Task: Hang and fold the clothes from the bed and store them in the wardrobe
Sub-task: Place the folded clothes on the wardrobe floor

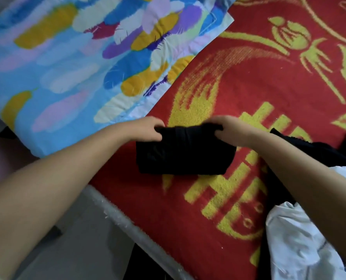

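While my left hand (147, 128) and right hand (228, 128) each pinch a far corner of the folded black garment (184, 154), it lies flat on the red blanket (238, 81), beside the feathered pillow (67, 67). Its type is unclear. More black clothing (309, 150) and white clothing (301, 245) sit right, partly behind my forearm and cut off.

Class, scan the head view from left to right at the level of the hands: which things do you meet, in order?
feather-print pillow → left hand → folded black garment → right hand → pile of dark clothes, all lying on the red and yellow blanket.
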`<state>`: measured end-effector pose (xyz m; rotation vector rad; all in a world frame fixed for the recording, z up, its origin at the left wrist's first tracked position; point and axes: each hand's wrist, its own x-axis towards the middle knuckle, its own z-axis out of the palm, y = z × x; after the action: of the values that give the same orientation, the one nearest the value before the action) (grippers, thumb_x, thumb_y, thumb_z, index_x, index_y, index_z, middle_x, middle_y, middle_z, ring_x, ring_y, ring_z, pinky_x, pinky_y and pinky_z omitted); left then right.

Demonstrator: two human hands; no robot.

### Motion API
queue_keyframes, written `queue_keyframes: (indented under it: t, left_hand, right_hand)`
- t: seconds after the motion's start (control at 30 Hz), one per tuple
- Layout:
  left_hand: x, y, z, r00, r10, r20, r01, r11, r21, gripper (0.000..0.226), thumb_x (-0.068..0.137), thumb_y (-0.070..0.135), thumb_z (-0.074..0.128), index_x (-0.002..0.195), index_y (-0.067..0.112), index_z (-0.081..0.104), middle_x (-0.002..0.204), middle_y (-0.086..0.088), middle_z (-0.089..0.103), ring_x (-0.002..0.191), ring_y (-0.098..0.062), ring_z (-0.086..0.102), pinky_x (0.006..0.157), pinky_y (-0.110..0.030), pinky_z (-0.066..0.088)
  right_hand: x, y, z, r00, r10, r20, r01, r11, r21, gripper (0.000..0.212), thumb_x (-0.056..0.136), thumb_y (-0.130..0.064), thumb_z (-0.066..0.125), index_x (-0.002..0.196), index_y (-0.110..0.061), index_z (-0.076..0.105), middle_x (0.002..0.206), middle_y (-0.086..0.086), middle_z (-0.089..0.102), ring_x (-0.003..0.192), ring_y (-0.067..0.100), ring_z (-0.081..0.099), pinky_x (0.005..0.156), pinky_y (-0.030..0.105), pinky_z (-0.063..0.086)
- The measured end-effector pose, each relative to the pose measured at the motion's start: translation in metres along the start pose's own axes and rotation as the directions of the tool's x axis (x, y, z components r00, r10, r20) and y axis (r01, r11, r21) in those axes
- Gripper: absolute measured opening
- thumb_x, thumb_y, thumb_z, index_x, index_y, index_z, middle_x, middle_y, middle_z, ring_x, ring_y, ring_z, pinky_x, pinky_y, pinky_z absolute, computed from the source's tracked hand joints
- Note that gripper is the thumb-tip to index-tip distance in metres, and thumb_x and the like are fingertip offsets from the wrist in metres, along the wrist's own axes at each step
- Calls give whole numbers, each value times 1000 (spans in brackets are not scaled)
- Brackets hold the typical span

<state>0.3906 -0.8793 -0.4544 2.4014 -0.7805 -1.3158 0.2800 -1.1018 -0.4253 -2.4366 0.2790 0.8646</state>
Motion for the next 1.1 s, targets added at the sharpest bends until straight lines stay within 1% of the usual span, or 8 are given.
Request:
queue_keyframes:
  t: [0.07, 0.13, 0.27, 0.37, 0.63, 0.77, 1.0, 1.1]
  left_hand:
    - [17, -5, 13, 956, -59, -288, 118, 974, 191, 45, 92, 24, 51, 136, 15, 47, 135, -9, 52, 126, -25, 46, 104, -37, 33]
    - [21, 3, 42, 895, -8, -447, 169, 932, 321, 57, 98, 39, 38, 150, 21, 25, 156, -5, 26, 144, -21, 22, 115, -51, 10]
    - [26, 11, 105, 847, 65, -528, 141, 930, 341, 57, 100, 43, 22, 153, 26, 10, 161, 1, 4, 148, -15, 0, 115, -53, -4]
    - [34, -11, 124, 795, -20, -606, 203, 950, 236, 57, 98, 43, 19, 152, 27, 13, 161, 2, 9, 148, -13, 5, 114, -57, 0]
    - [16, -52, 118, 760, -55, -647, 260, 939, 226, 60, 99, 46, 20, 152, 19, 9, 160, -1, 6, 147, -16, 2, 114, -58, 2]
    - [13, -19, 125, 750, 277, -600, 0, 908, 419, 61, 95, 45, 28, 149, 17, 24, 157, -7, 22, 145, -22, 21, 113, -60, 14]
    - [16, -22, 134, 838, 226, -497, 11, 903, 429, 66, 91, 54, 29, 148, 21, 26, 156, -13, 24, 144, -28, 22, 110, -62, 20]
    - [-2, -36, 136, 853, 288, -435, -27, 857, 514, 85, 83, 63, 45, 152, 21, 17, 156, -19, 19, 144, -34, 19, 109, -63, 23]
  right_hand:
    - [18, 2, 13, 951, 100, -291, -102, 995, 10, 51, 95, -6, 40, 144, -17, 40, 145, 8, 44, 133, 27, 41, 108, 40, 35]
    - [26, -8, 40, 898, 93, -430, -128, 990, -54, 51, 98, -17, 39, 148, -19, 31, 155, 5, 29, 145, 24, 20, 116, 51, 15]
    - [32, -24, 108, 915, -81, -396, -46, 952, -303, 54, 103, -36, 24, 154, -25, 11, 162, -1, 3, 147, 18, -12, 113, 58, -11]
    - [38, 8, 128, 913, -57, -405, -86, 941, -326, 55, 101, -45, 18, 153, -30, 6, 161, -6, 3, 147, 15, -10, 114, 58, -12]
    - [23, 60, 104, 902, 215, -375, -310, 926, -216, 56, 99, -48, 5, 150, -32, -12, 160, -9, -14, 142, 10, -24, 114, 59, -11]
    - [25, 22, 106, 880, -84, -468, -51, 962, -268, 55, 100, -48, 14, 151, -29, 4, 158, -6, -5, 146, 16, -10, 115, 58, -5]
    - [32, 24, 125, 957, -136, -256, 52, 949, -310, 60, 97, -58, 10, 144, -36, -21, 157, -9, -23, 141, 14, -30, 115, 51, -16]
    - [12, 37, 122, 961, -251, -117, 190, 906, -379, 80, 92, -65, 28, 143, -38, -28, 156, 0, -29, 141, 23, -33, 113, 60, -14]
